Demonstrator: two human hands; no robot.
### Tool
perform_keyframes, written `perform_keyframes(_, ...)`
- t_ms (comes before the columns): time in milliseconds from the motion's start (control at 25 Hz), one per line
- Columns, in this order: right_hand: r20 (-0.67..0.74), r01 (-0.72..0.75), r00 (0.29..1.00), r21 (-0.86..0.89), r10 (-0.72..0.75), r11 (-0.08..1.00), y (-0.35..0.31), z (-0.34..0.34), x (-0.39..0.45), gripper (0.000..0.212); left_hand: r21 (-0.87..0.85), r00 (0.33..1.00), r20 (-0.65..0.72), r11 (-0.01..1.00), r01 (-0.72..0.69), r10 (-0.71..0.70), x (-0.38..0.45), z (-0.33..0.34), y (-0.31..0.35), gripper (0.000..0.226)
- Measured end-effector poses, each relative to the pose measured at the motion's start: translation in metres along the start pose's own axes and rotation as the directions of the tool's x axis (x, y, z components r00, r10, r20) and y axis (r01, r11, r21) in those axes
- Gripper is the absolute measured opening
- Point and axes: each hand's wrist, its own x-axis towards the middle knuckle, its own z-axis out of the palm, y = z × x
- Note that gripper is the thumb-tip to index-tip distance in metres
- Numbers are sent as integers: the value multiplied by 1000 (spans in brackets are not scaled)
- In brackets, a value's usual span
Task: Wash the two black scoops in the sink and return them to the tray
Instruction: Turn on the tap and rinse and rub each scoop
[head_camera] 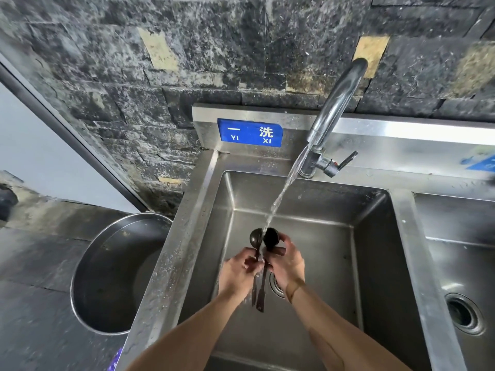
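Note:
Two black long-handled scoops are held side by side over the steel sink, bowls up under the running water stream. My left hand grips the handle of the left scoop. My right hand holds the right scoop, with fingers curled around its bowl. Both handles hang down between my wrists toward the drain. The tray is out of sight.
The faucet arches from the back ledge, its lever pointing right. A second basin with a drain lies to the right. A large steel pot stands on the floor left of the sink. A blue sign is on the backsplash.

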Motion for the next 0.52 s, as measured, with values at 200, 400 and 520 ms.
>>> perform_keyframes(200,24,9,1000,-3,-9,1000,-10,0,1,44,-72,1000,24,997,-2,4,6,5,1,9)
perform_keyframes(400,28,-105,994,216,101,971,-14,2,1,48,-151,995,75,985,82,-71,12,0,9,9)
perform_keyframes(520,37,-111,994,301,105,947,-14,8,0,51,-126,996,-26,989,78,-82,10,-4,12,7)
